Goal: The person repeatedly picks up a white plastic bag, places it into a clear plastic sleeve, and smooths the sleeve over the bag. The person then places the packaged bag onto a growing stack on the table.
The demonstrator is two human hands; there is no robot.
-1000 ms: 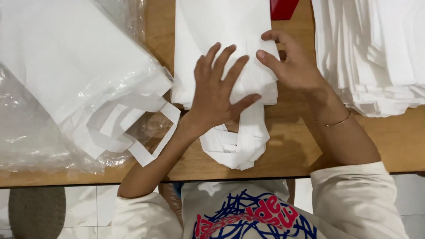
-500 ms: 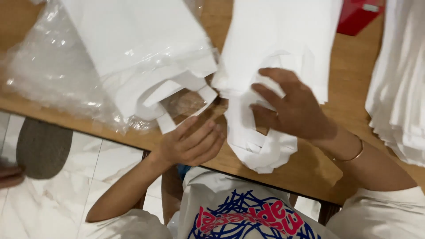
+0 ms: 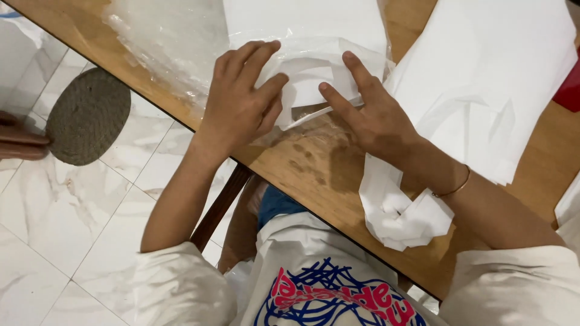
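Observation:
A stack of white bags (image 3: 302, 24) lies in a clear plastic wrap (image 3: 163, 42) on the wooden table (image 3: 314, 175). Its loop handles (image 3: 308, 90) stick out of the wrap's open end toward me. My left hand (image 3: 238, 102) lies on the wrap and the handles, fingers close together, thumb against a handle. My right hand (image 3: 371, 118) touches the same handles from the right with two fingers stretched out; a thin bracelet is on that wrist. Neither hand visibly closes around anything.
A second pile of white bags (image 3: 483, 78) lies to the right, its crumpled handles (image 3: 402, 217) at the table's front edge. A red object (image 3: 568, 90) shows at the far right. On the tiled floor are a round woven mat (image 3: 87, 115) and part of another person (image 3: 18, 139).
The view has swung left. Both hands left the right-hand pile: the left came up from the table edge, the right moved over, and both now rest on the wrapped stack's handles.

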